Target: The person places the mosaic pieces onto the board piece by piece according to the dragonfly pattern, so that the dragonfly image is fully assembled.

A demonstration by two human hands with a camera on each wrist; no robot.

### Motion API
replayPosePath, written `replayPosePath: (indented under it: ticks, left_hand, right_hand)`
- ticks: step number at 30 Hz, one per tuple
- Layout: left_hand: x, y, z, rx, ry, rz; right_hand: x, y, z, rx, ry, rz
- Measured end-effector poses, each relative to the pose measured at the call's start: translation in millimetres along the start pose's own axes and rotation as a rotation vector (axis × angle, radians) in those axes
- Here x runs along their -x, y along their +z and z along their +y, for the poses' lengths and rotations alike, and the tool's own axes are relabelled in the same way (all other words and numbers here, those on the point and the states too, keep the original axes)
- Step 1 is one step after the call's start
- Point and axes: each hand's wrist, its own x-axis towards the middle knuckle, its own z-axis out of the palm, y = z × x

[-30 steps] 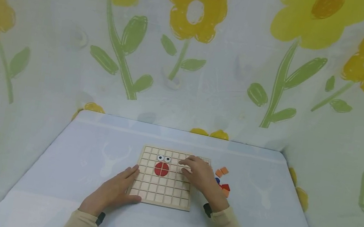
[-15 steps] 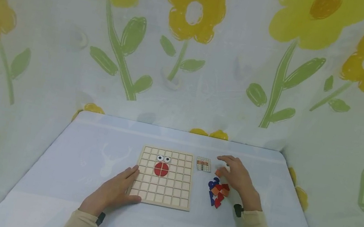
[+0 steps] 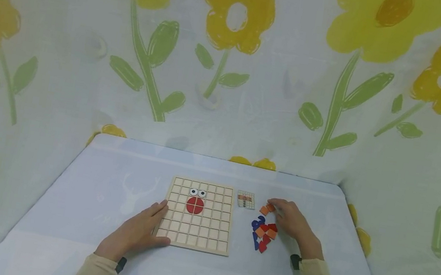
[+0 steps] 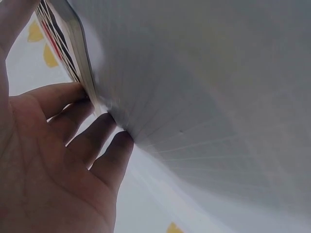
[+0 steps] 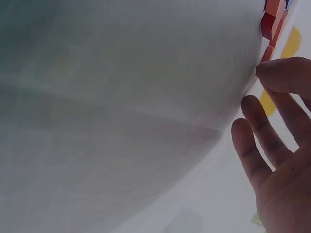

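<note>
A square wooden grid board lies on the table, with two eye tiles and a red circle made of quarter tiles set in it. My left hand rests against the board's left edge, thumb at the near corner. In the left wrist view its fingers touch the board's side. My right hand is over the loose tiles, its fingertips at an orange square tile beside another orange tile. In the right wrist view the thumb and fingers are loosely extended, close to the table.
A small pattern card lies right of the board. Nearer sits a loose pile of blue tiles, red tiles and orange tiles. Flower-printed cloth walls stand behind and at both sides of the table.
My right hand has moved from above the board to the right, past the card, then down to the orange tiles. My left hand has stayed at the board's edge.
</note>
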Motion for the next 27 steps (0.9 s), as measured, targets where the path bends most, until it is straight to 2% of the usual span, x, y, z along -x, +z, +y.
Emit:
replayPosePath:
  ticks: [4, 16, 27]
  left_hand:
    - [0.2, 0.6, -0.4, 0.003, -0.001, -0.005]
    - [-1.1, -0.1, 1.0, 0.006, 0.002, -0.003]
    - [1.0, -2.6, 2.6, 0.009, -0.007, -0.013]
  right_hand:
    - [-3.3, 2.2, -1.8, 0.008, 0.000, -0.003]
    - [-1.7, -4.3, -3.7, 0.125, 0.022, 0.033]
    - [3.6, -4.5, -1.1, 0.065, 0.073, 0.031]
